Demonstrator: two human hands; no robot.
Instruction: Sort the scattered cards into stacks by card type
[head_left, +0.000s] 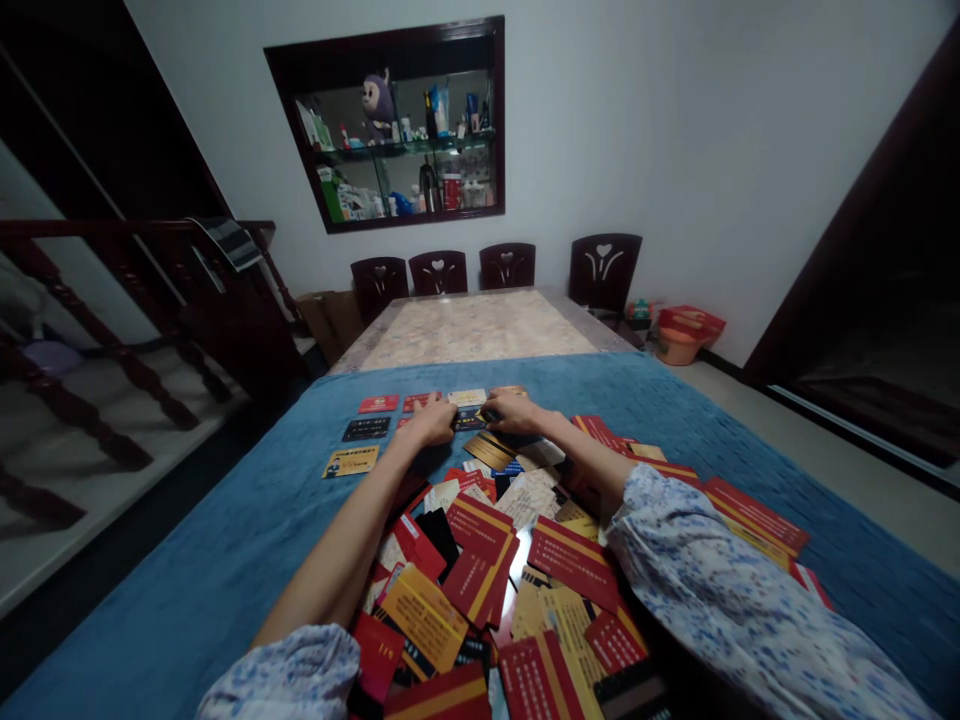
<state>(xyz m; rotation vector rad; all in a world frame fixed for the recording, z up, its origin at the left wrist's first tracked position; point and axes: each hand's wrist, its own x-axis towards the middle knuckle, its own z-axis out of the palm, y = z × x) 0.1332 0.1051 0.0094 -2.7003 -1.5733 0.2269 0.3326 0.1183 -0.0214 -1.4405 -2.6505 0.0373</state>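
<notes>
Both my hands reach across to a small dark card [470, 420] at the far part of the blue cloth. My left hand [432, 422] is closed at the card's left edge and partly covers a red card [417, 402] behind. My right hand [516, 411] has its fingers pinched at the card's right edge. Beyond the dark card lies a pale card [468, 397]. To the left are a red card [378, 404], a black card [367, 429] and a yellow card [351, 462], laid out apart. A gold card [490, 450] lies just nearer to me.
A loose heap of red, yellow and black cards [480, 560] spreads between my forearms. More red cards [757, 515] lie right of my right arm. The blue cloth [300, 560] covers the near table; the patterned tabletop [480, 325] continues beyond, with chairs [507, 265] behind.
</notes>
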